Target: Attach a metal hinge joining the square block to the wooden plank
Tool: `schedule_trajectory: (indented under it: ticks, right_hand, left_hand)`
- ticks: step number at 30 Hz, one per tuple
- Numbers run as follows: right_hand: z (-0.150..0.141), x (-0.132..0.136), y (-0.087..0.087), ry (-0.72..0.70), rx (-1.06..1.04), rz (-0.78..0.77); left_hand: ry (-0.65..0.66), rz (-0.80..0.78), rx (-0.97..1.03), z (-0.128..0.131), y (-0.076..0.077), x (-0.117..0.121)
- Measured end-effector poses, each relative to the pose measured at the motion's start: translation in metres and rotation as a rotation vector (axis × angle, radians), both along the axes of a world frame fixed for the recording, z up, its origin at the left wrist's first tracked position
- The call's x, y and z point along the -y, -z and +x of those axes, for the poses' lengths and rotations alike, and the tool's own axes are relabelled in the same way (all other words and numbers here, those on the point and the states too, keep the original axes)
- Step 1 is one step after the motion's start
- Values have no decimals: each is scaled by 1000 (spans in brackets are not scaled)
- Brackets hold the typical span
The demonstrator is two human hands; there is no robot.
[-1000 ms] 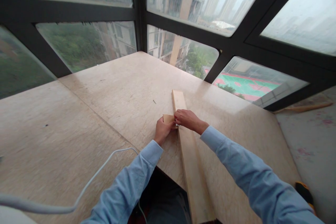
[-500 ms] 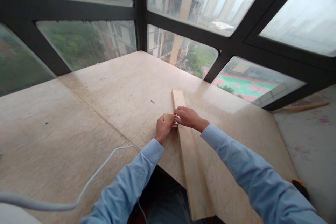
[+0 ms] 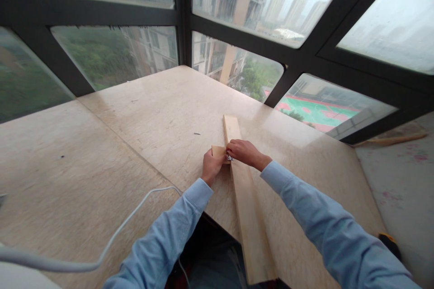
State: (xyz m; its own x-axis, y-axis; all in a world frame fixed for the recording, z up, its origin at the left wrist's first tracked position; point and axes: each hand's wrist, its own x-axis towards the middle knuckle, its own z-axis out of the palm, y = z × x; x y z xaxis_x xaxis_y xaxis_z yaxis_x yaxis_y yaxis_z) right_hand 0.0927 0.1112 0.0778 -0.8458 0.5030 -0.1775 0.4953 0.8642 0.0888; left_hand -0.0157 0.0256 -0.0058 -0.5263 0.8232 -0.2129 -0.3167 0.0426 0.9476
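A long pale wooden plank [image 3: 246, 207] lies on the beige stone sill [image 3: 142, 126], running from the near edge toward the windows. My left hand [image 3: 212, 167] is closed on a small wooden block [image 3: 218, 151] pressed against the plank's left side. My right hand [image 3: 242, 151] rests on the plank just beside it, fingers pinched on a small dark-and-white thing [image 3: 230, 158] at the joint that I cannot make out.
A white cable [image 3: 111, 239] curves over the sill at the lower left. A small nail or screw [image 3: 197, 134] lies left of the plank. Dark-framed windows [image 3: 183, 13] wall the far side. A wooden strip [image 3: 389, 139] lies at far right; a yellow-black tool [image 3: 389, 241] at lower right.
Almost nothing has changed; both hands stay at the block and plank, shifting only slightly along with a small camera movement.
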Motion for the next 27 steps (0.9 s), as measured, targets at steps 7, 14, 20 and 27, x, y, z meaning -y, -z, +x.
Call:
schedule_trajectory:
  ticks: [7,14,20,27]
  right_hand:
    - [3,-4,4,38,-80,-70]
    - [7,-5,9,43,-181,-120]
    - [8,-5,7,69,-140,-117]
    - [8,-4,6,57,-165,-125]
  left_hand:
    - [22,-14,82,0,-1,0]
    - [-12,-15,11,1,-6,2]
    - [-18,0,8,1,-3,1]
    - [-21,-21,7,1,-7,2]
